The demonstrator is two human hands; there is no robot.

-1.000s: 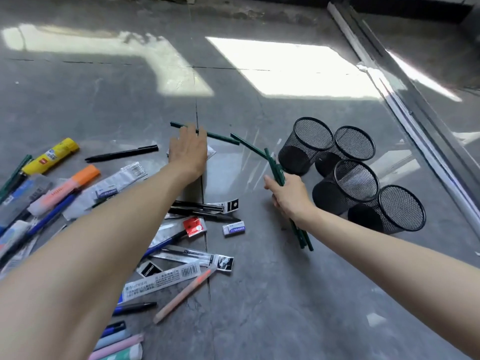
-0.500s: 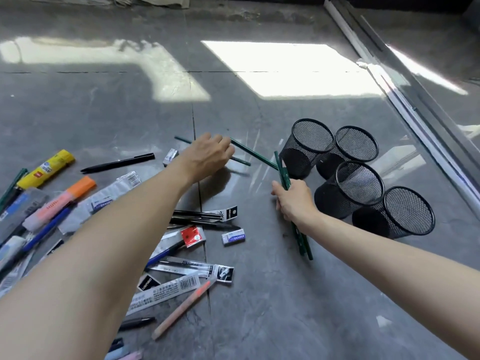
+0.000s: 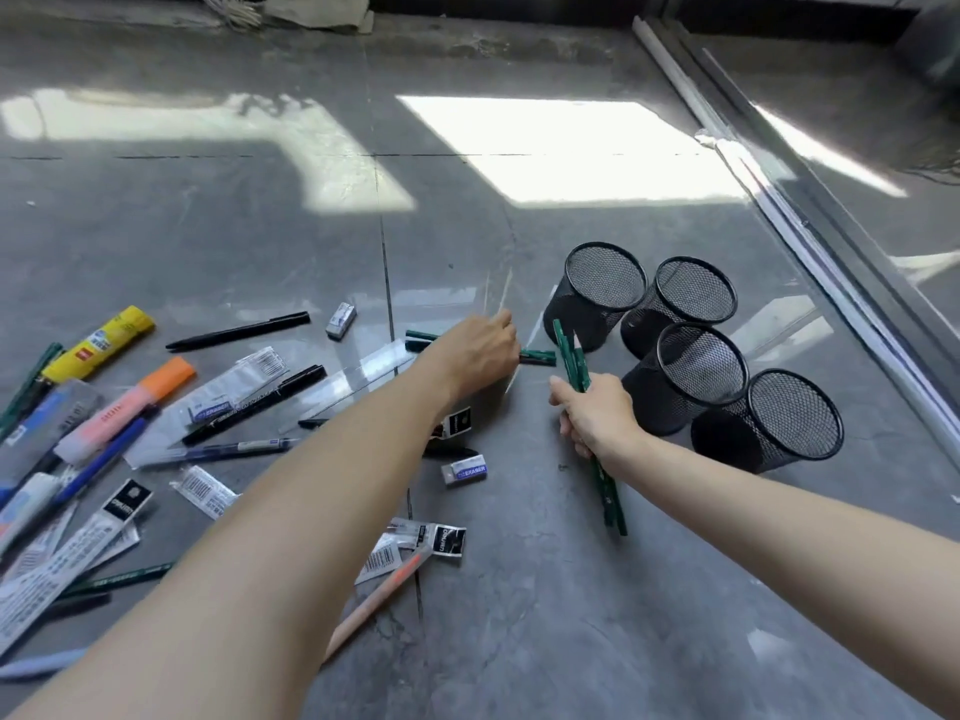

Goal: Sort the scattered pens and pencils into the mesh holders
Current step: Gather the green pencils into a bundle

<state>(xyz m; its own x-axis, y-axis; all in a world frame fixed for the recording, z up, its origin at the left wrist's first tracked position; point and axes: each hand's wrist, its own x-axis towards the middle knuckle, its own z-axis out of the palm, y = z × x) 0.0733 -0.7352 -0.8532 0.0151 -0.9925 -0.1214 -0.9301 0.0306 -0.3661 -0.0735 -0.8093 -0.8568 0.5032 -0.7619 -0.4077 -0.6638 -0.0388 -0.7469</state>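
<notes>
Sorting pencils on a floor (image 3: 519,615); hazards of the coming transfer.

The bundle of green pencils (image 3: 571,350) stands steeply in the right hand (image 3: 597,418), whose fingers are wrapped round its middle. The points rise just beside the nearest of the four mesh holders (image 3: 691,376), and the lower ends trail toward the floor. The left hand (image 3: 470,353) reaches across with its fingers curled over the loose green pencils (image 3: 537,357), whose ends stick out on both sides of the fist. These lie low on the floor, near the bundle but apart from it. No pen or pencil shows inside any holder.

Probable faults:
- **Dropped pencils:** adding more to a bundle held only at mid-length may loosen the grip, so single pencils could slide out and roll across the glossy tile.
- **Toppled holders:** the holders stand close together and look light, so a long bundle swung in at a slant could catch a rim, tip one over and knock its neighbours.
- **Failed lift:** the left fingers may lose one of the thin pencils as they rise.
- **Scattered heap:** the left forearm crosses the heap of pens (image 3: 239,332), wrappers and erasers (image 3: 464,470), and drawing it back low could scatter them.
</notes>
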